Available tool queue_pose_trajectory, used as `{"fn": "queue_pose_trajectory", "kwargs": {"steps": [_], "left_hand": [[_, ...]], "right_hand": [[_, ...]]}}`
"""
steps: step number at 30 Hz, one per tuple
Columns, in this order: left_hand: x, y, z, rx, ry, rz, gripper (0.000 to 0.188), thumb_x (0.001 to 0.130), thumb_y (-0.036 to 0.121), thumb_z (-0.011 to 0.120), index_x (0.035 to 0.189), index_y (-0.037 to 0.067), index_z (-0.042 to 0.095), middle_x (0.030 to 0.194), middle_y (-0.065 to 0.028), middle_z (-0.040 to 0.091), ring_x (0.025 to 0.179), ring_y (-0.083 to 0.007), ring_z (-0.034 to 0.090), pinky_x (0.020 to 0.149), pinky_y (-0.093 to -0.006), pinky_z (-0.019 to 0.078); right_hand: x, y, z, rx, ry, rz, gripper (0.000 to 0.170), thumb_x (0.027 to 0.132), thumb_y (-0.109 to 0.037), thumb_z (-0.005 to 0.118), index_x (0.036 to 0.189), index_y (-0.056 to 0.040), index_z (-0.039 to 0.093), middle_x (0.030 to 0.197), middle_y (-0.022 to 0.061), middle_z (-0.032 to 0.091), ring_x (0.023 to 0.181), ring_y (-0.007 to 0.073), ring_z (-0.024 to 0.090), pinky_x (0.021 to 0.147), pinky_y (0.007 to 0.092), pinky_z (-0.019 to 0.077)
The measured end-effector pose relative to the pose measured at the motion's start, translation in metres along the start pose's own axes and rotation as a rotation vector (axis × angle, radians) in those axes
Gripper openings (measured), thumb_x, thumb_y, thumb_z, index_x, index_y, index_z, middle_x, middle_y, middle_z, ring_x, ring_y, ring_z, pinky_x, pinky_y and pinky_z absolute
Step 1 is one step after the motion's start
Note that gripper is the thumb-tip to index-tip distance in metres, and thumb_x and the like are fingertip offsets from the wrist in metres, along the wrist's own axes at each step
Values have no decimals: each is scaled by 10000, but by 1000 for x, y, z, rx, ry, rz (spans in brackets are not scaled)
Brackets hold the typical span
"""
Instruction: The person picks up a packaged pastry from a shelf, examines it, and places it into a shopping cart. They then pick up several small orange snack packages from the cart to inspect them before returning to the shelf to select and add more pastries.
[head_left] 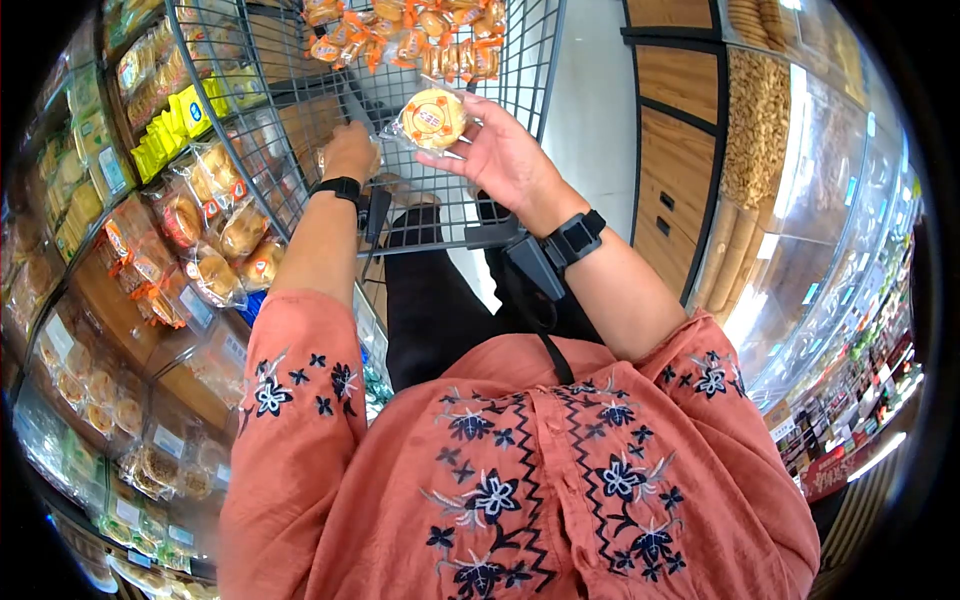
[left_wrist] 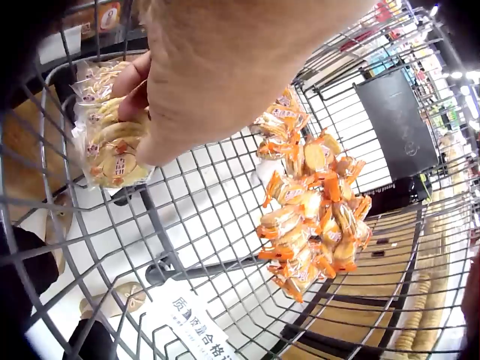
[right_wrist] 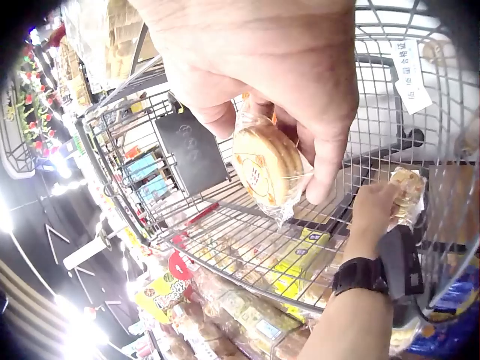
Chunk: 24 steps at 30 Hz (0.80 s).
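Shop shelves (head_left: pixel 95 295) flank our wire cart (head_left: pixel 492 236). Our right hand (head_left: pixel 505 160) pinches one wrapped round pastry (head_left: pixel 432 118) above its near end; our left hand (head_left: pixel 350 152) grips a wrapped pastry row (left_wrist: pixel 120 161) near its near-left corner. We seem mid-loading; next likely calls for gentle release.

Over my remote feed I log a coral blouse (head_left: pixel 405 445) with navy-and-white embroidered flowers (head_left: pixel 495 492), dark zigzag stitching (head_left: pixel 530 460) flanking the placket (head_left: pixel 548 440); black trousers (head_left: pixel 430 310); tan shoes (left_wrist: pixel 116 298); black wrist straps (head_left: pixel 338 187) carrying dark, boxy housings (head_left: pixel 535 268); a black cable (head_left: pixel 556 362).
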<state>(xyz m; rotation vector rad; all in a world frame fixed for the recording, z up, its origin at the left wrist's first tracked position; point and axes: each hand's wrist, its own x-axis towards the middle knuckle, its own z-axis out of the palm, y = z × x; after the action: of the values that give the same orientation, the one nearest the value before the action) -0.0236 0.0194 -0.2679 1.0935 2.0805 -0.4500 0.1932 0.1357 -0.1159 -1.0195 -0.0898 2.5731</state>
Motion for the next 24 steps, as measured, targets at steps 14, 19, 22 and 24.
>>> {"fn": "queue_pose_trajectory", "kwargs": {"steps": [14, 19, 22, 24], "left_hand": [[0, -7, 11, -6, -57, 95, 356, 899, 220, 612, 1188, 13, 607, 1163, -238, 685, 1043, -389, 675, 898, -473, 530], [-12, -16, -21, -604, -72, 13, 454, 837, 148, 677, 1239, -27, 559, 941, -131, 703, 635, -156, 670, 552, -309, 517], [-62, -3, -70, -925, -54, -12, 428, 866, 150, 654, 1247, -19, 555, 923, -102, 698, 622, -134, 639, 530, -281, 490], [-99, 0, -94, -1133, -46, -20, 417, 897, 183, 644, 1250, -18, 550, 893, -60, 673, 627, -94, 582, 496, -235, 426]], "right_hand": [[-2, -2, -1, 10, 15, -3, 546, 997, -223, 540, 1458, -11, 338, 1360, 198, 478, 1292, 373, 507, 1052, 613, 479], [-4, -2, 11, 3, 35, 19, 436, 1002, -226, 538, 1381, -46, 422, 1333, 187, 523, 1234, 344, 560, 1012, 592, 511], [-8, -2, 21, 9, -15, 24, 440, 995, -219, 546, 1383, -52, 422, 1336, 185, 522, 1243, 342, 552, 1013, 597, 507], [-13, -3, 32, 2, -41, 29, 442, 990, -206, 546, 1384, -50, 419, 1351, 185, 517, 1253, 342, 544, 1028, 605, 492]]}}
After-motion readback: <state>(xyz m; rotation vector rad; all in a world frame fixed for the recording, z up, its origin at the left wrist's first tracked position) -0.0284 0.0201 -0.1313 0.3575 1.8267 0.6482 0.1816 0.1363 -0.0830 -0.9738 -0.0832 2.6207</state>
